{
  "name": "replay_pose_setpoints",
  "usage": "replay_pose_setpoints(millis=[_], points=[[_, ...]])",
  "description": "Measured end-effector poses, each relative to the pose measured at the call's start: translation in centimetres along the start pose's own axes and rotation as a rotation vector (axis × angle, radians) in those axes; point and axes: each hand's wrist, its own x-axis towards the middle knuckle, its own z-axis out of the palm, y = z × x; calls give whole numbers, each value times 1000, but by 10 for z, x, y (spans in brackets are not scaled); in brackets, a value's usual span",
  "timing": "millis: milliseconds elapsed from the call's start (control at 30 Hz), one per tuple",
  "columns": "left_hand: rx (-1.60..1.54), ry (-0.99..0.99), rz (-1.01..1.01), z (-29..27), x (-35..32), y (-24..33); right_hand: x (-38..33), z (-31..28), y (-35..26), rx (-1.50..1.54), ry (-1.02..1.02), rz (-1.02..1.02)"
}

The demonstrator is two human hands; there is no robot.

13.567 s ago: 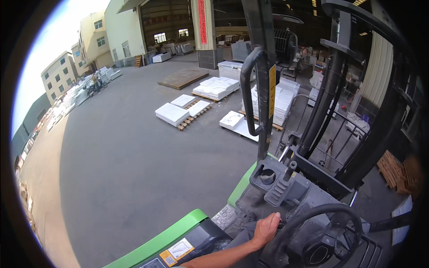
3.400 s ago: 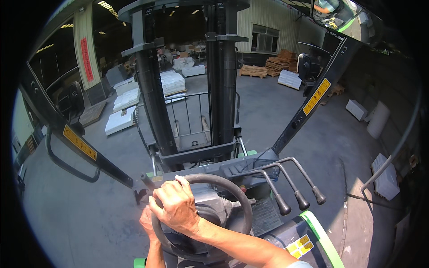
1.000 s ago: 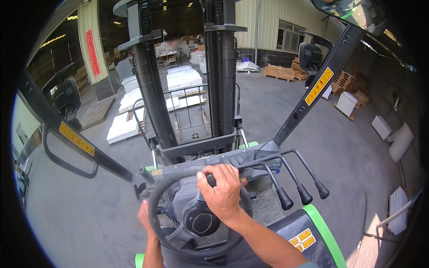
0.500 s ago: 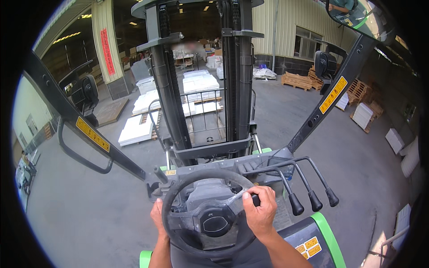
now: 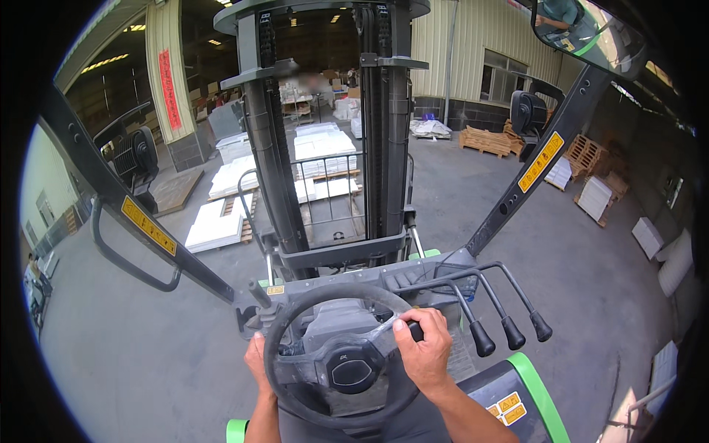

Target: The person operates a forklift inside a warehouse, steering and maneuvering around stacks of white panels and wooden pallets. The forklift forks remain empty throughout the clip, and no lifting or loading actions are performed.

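I sit in a green forklift and look down at its black steering wheel [image 5: 336,295]. My left hand [image 5: 255,359] grips the wheel's left rim. My right hand [image 5: 422,348] is closed on the black spinner knob at the wheel's right side. Three black-knobbed control levers [image 5: 509,334] stand just right of my right hand. The mast [image 5: 325,133] rises straight ahead of the wheel.
Stacks of white sheets on wooden pallets [image 5: 218,221] lie on the grey concrete yard beyond the mast. More pallets [image 5: 484,139] and white boards [image 5: 594,198] sit at the right near a corrugated building. A mirror [image 5: 591,33] hangs at the top right.
My right hand has carried the spinner knob round the wheel toward the right and down. The forklift has swung, so the pallets and the building have shifted across the view.
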Motion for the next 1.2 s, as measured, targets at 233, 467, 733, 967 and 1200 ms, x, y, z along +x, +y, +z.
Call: replay_pose_setpoints(millis=[233, 467, 733, 967, 1200], points=[[-44, -14, -40, -2, -4, -5, -6, -29, -3, 152, -95, 203], [-22, 34, -75, -15, -11, -10, -3, -103, 43, -485, 11, 149], [48, 102, -44, 14, -12, -23, 8, -109, 80, -627, -99, 205], [245, 142, 116, 37, -9, -37, 31, -121, 135, -561, -377, 484], [-45, 144, -155, 43, 1, -58, -15, -104, 136, -579, -264, 504]])
